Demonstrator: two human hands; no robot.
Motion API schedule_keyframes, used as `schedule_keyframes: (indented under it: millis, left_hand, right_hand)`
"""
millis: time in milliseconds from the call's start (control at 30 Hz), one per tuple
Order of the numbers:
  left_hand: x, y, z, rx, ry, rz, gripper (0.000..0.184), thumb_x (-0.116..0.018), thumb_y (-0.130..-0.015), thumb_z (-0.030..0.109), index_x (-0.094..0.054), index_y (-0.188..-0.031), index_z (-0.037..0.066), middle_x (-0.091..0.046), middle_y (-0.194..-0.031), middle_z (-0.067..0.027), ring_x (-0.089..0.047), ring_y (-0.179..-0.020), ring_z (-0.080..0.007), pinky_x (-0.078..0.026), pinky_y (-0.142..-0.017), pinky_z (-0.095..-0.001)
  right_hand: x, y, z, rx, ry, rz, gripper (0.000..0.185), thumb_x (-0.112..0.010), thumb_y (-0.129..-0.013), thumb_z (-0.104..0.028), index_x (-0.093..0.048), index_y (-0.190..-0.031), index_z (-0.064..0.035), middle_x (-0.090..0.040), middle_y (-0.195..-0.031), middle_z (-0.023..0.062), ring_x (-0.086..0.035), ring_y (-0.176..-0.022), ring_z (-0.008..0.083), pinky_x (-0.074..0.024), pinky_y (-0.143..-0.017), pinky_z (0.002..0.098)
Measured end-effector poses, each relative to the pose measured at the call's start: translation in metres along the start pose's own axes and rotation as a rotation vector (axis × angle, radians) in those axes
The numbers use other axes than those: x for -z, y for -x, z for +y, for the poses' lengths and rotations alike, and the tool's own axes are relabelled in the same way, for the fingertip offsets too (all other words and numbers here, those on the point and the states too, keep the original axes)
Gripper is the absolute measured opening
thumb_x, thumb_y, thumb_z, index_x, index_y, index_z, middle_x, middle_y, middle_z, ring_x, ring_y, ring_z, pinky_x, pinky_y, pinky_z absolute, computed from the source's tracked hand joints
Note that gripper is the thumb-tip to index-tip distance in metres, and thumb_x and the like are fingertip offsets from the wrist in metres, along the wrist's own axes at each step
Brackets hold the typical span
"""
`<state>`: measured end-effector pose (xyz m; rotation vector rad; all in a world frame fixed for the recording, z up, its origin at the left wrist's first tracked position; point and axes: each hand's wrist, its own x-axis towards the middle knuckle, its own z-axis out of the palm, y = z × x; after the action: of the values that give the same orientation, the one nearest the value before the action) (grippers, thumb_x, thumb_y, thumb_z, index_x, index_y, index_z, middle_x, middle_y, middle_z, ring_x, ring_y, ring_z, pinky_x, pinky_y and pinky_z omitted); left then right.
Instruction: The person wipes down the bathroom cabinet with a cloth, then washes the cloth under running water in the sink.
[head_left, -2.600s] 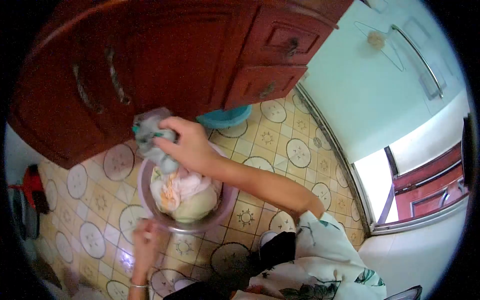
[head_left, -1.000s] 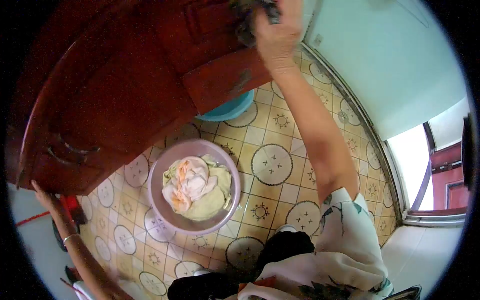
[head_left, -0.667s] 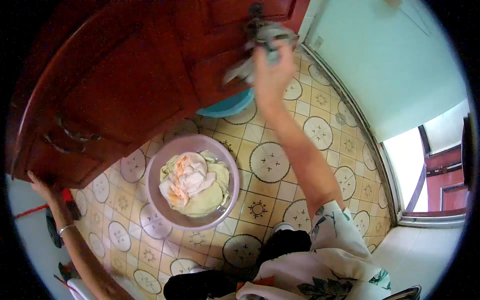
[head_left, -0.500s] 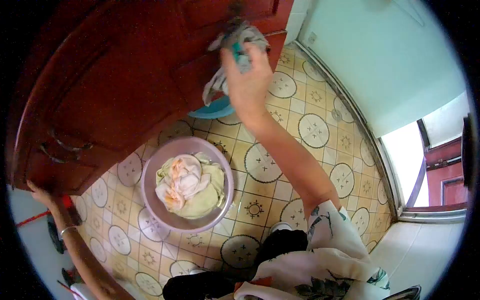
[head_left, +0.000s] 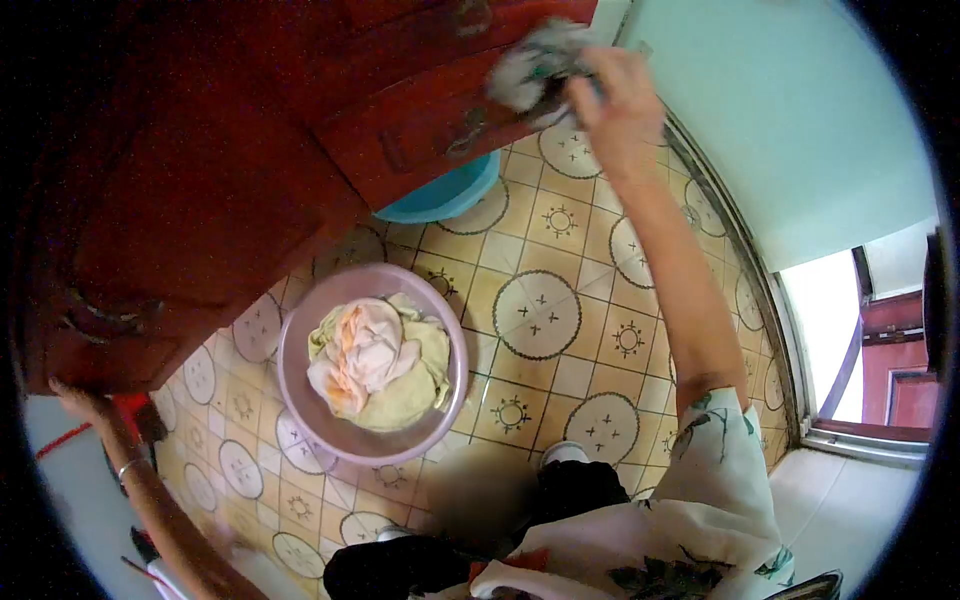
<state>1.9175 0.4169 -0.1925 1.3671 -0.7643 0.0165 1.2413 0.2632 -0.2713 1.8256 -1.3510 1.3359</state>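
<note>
A crumpled grey cloth with green patches (head_left: 545, 75) is bunched in my right hand (head_left: 625, 110), blurred by motion, against the edge of the dark red wooden cabinet front (head_left: 230, 150). My fingers close around the cloth on its right side. At the far left, my left hand (head_left: 85, 400) rests by the cabinet's lower corner, its fingers stretched toward the wood; some of them are hard to see. A silvery bracelet (head_left: 133, 465) circles that wrist. Metal handles (head_left: 470, 130) show on the drawers.
A pink basin (head_left: 290, 400) with wet-looking pale pink and yellowish cloths (head_left: 375, 360) stands on the patterned tile floor (head_left: 540, 390). A blue basin (head_left: 445, 200) sits partly under the cabinet. A pale green door panel (head_left: 770, 130) is at the right.
My right hand has moved right with the cloth, from over the drawer front to its right end. More of the blue basin shows. My left hand stays at the lower corner.
</note>
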Motion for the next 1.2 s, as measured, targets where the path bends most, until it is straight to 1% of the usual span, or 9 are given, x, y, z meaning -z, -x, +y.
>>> schedule_keyframes:
  millis: [167, 367, 533, 600, 700, 800, 967, 1100, 1200]
  left_hand:
    - [-0.006, 0.008, 0.004, -0.007, 0.006, 0.005, 0.058, -0.039, -0.093, 0.04, -0.041, -0.125, -0.009, -0.046, -0.127, -0.0209, -0.049, -0.111, -0.0352, -0.04, -0.096, -0.045]
    - [0.01, -0.011, -0.011, -0.103, -0.134, 0.01, 0.051, -0.033, -0.095, 0.04, -0.048, -0.121, -0.001, -0.058, -0.112, -0.0172, -0.061, -0.092, -0.0314, -0.054, -0.076, -0.0434]
    - [0.023, -0.023, -0.021, -0.018, -0.089, -0.049, 0.056, -0.033, -0.094, 0.043, -0.047, -0.122, -0.003, -0.057, -0.114, -0.0174, -0.059, -0.097, -0.0309, -0.05, -0.083, -0.0453]
    - [0.025, -0.029, -0.02, -0.044, -0.127, -0.04, 0.058, -0.034, -0.094, 0.045, -0.046, -0.123, -0.003, -0.055, -0.117, -0.0178, -0.057, -0.1, -0.031, -0.048, -0.087, -0.0459]
    - [0.005, 0.002, -0.002, -0.067, 0.067, -0.08, 0.058, -0.036, -0.094, 0.041, -0.044, -0.122, -0.01, -0.05, -0.122, -0.0193, -0.052, -0.105, -0.0325, -0.043, -0.091, -0.0423]
    - [-0.002, 0.01, 0.012, 0.021, 0.038, -0.028, 0.058, -0.037, -0.094, 0.041, -0.043, -0.123, -0.009, -0.05, -0.122, -0.0192, -0.051, -0.107, -0.0325, -0.042, -0.092, -0.0426]
    - [0.001, -0.002, -0.004, 0.033, 0.063, -0.006, 0.059, -0.037, -0.093, 0.043, -0.042, -0.124, -0.008, -0.049, -0.123, -0.0186, -0.049, -0.11, -0.0324, -0.039, -0.096, -0.0434]
    - [-0.008, 0.016, 0.015, 0.011, 0.09, -0.025, 0.058, -0.037, -0.093, 0.042, -0.042, -0.125, -0.007, -0.05, -0.123, -0.0183, -0.049, -0.11, -0.0319, -0.039, -0.096, -0.0439]
    - [0.004, 0.003, 0.011, 0.112, 0.021, -0.058, 0.059, -0.036, -0.093, 0.043, -0.042, -0.125, -0.006, -0.049, -0.124, -0.0176, -0.049, -0.11, -0.0317, -0.038, -0.098, -0.043]
  right_hand:
    - [0.006, 0.003, 0.011, -0.645, -0.341, 0.087, 0.039, -0.066, -0.074, -0.019, -0.057, -0.106, 0.0005, -0.057, -0.107, 0.018, -0.057, -0.092, 0.0348, -0.0433, -0.085, 0.0354]
    - [-0.051, 0.06, -0.088, -0.376, -0.464, 0.035, 0.045, -0.059, -0.069, -0.002, -0.047, -0.112, 0.0034, -0.043, -0.112, 0.0186, -0.044, -0.108, 0.0336, -0.0351, -0.095, 0.0378]
    - [-0.053, 0.096, -0.092, -0.595, -0.64, 0.064, 0.046, -0.06, -0.07, -0.002, -0.046, -0.114, 0.0029, -0.046, -0.109, 0.0183, -0.047, -0.104, 0.0349, -0.0379, -0.092, 0.0367]
    - [-0.069, 0.149, -0.091, -0.669, -0.471, -0.36, 0.039, -0.058, -0.073, 0.003, -0.051, -0.111, 0.0004, -0.05, -0.104, 0.015, -0.051, -0.099, 0.0275, -0.0405, -0.088, 0.0329]
    - [-0.022, 0.135, -0.137, -0.571, -0.78, -0.428, 0.038, -0.059, -0.071, 0.002, -0.054, -0.108, -0.0006, -0.052, -0.099, 0.016, -0.051, -0.101, 0.0346, -0.0424, -0.084, 0.0369]
    - [-0.002, 0.065, -0.158, -0.339, -0.793, -0.115, 0.042, -0.061, -0.062, 0.007, -0.056, -0.104, -0.0023, -0.05, -0.103, 0.0154, -0.05, -0.099, 0.0366, -0.0428, -0.083, 0.0386]
    - [-0.062, 0.048, -0.147, 0.029, -0.341, 0.198, 0.033, -0.055, -0.059, 0.009, -0.059, -0.089, -0.0029, -0.049, -0.092, 0.0165, -0.05, -0.09, 0.035, -0.0431, -0.076, 0.0407]
    - [-0.058, 0.067, -0.154, -0.076, -0.343, 0.18, 0.026, -0.056, -0.063, 0.003, -0.061, -0.088, -0.0043, -0.056, -0.092, 0.0148, -0.051, -0.088, 0.0343, -0.0419, -0.08, 0.0432]
    - [-0.043, 0.103, -0.14, 0.053, -0.307, -0.219, 0.027, -0.057, -0.065, 0.001, -0.061, -0.091, -0.0046, -0.055, -0.096, 0.0159, -0.051, -0.088, 0.0341, -0.0432, -0.079, 0.043]
